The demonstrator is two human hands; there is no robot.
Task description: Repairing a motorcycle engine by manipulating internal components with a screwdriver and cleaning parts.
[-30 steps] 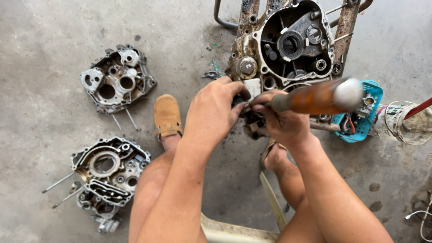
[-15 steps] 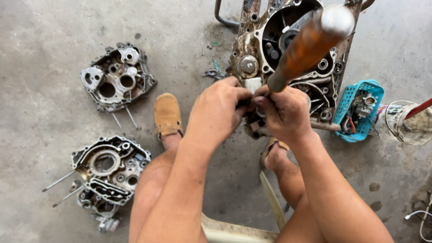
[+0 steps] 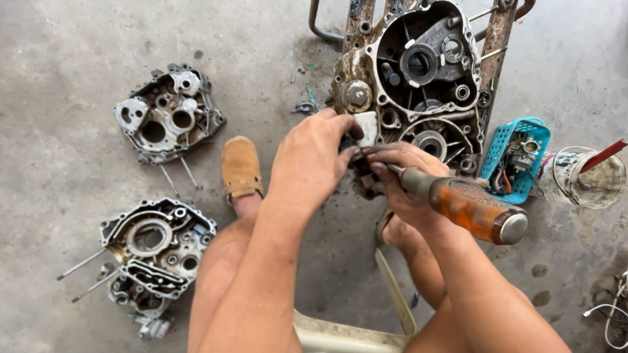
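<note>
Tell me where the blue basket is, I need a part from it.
In the head view the blue basket sits on the floor at right, between the engine case and the plastic cup.

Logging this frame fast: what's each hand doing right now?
Left hand: closed, fingers pinching a small whitish part against the engine case.
Right hand: closed around a screwdriver with an orange handle.

Two loose crankcase halves on concrete floor [image 3: 59, 72] at left: upper [image 3: 167, 114], lower [image 3: 154, 252] with studs sticking out. Blue basket [image 3: 517, 157] of parts at right, clear tub [image 3: 585, 180] just beside it. Tan sandal [image 3: 240, 167].
</note>
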